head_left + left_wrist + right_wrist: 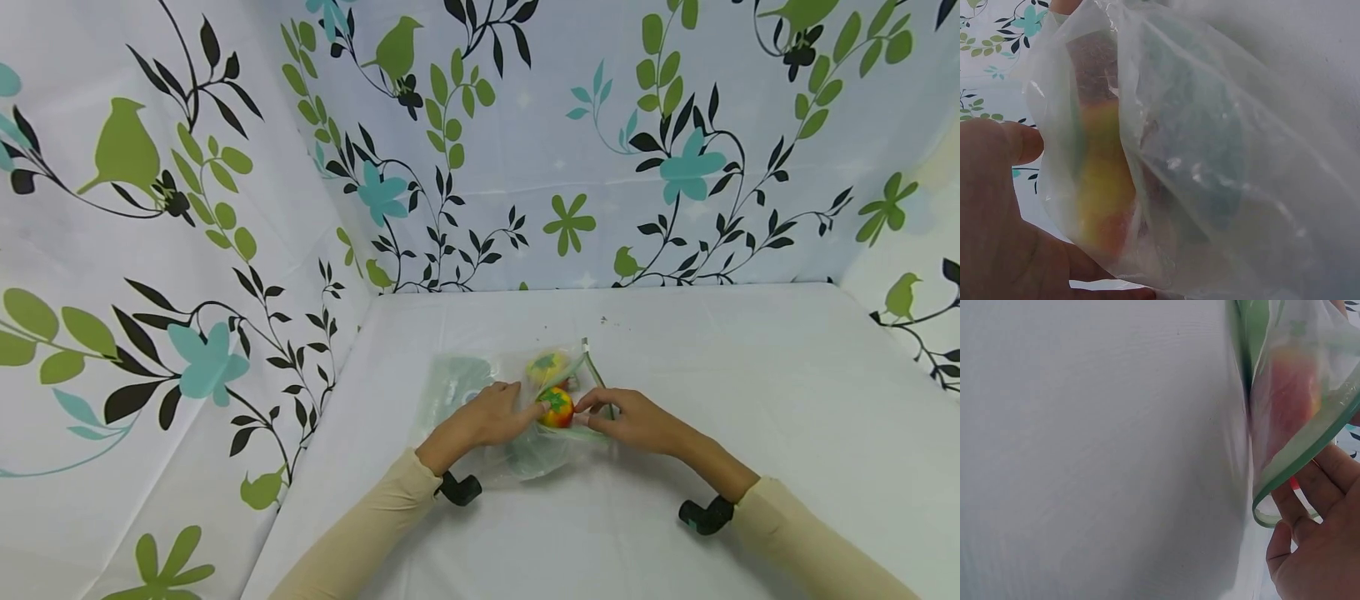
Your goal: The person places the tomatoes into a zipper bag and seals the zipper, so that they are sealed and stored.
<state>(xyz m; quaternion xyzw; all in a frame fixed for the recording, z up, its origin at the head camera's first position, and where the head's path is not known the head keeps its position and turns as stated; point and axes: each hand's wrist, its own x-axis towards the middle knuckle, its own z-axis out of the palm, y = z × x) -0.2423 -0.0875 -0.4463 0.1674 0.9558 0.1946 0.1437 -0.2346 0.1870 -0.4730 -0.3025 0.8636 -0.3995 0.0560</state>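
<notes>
A clear plastic zip bag [480, 392] lies on the white table [750, 400]. At its mouth sits an orange-red toy fruit [557, 408] with a green leaf top, and a second, yellower toy fruit [546, 365] lies deeper inside. My left hand [528, 402] holds the bag from the left, its fingertips against the orange-red fruit. The left wrist view shows my thumb [1019, 140] beside the bag film [1210, 156], with the fruit [1104, 194] blurred behind it. My right hand [588, 410] pinches the bag's green zip rim [1310, 453], with fingers [1329, 472] behind it.
Curtain walls [225, 208] printed with leaves and birds close in the table on the left, back and right. A few dark crumbs [603, 319] lie on the cloth behind the bag. Black wrist mounts [459, 488] sit on both forearms.
</notes>
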